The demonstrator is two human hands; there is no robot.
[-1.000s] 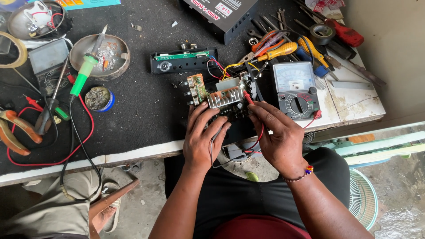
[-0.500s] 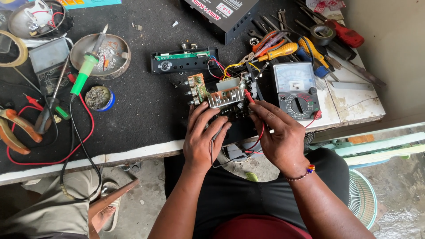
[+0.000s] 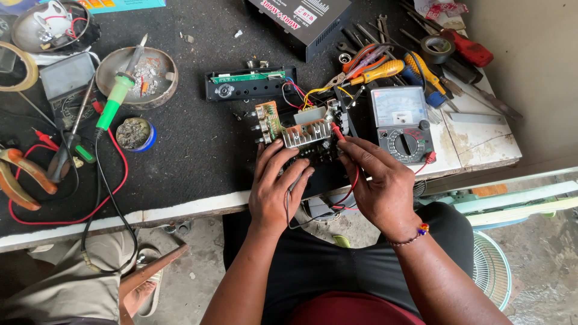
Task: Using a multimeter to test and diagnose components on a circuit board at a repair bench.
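Landmark: analog multimeter point(image 3: 402, 122) on the workbench.
Circuit board point(image 3: 304, 135): just left of the multimeter, finned metal heatsink on top, coloured wires behind.
Left hand point(image 3: 276, 188): grips the board's near edge.
Right hand point(image 3: 378, 180): pinches a red probe point(image 3: 337, 132) onto the board.
Black box point(image 3: 304, 18): behind the multimeter, red-and-white label.

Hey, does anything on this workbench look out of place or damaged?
Yes: the white bench edge at right is stained and chipped, and screwdrivers lie in a loose heap. Both hands are on the bare circuit board.
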